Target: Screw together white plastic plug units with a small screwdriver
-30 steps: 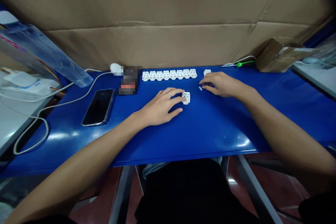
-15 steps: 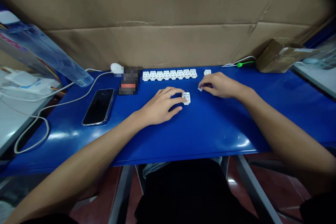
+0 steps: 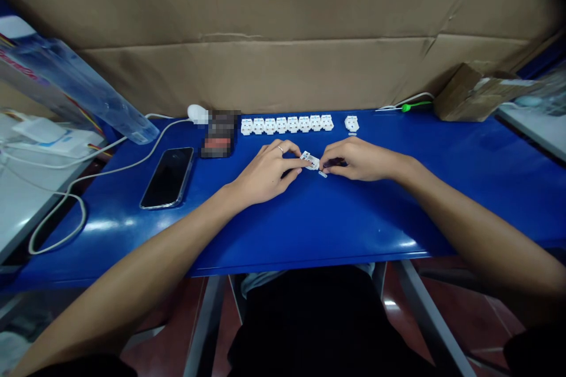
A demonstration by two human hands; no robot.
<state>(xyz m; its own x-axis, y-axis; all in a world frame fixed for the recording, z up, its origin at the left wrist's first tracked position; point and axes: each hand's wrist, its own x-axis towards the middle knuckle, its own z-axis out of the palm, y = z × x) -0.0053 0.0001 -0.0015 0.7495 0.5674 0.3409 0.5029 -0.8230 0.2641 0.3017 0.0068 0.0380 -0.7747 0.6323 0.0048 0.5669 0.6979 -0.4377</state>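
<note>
Hands [image 3: 365, 159] closer, block [image 3: 312, 161] apparently tilted.

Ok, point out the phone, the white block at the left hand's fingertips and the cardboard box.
Phone [image 3: 167, 178], head view: middle of its dark screen.
White block [image 3: 313, 159], head view: its uncovered white surface.
Cardboard box [image 3: 464, 99], head view: its front side.
</note>
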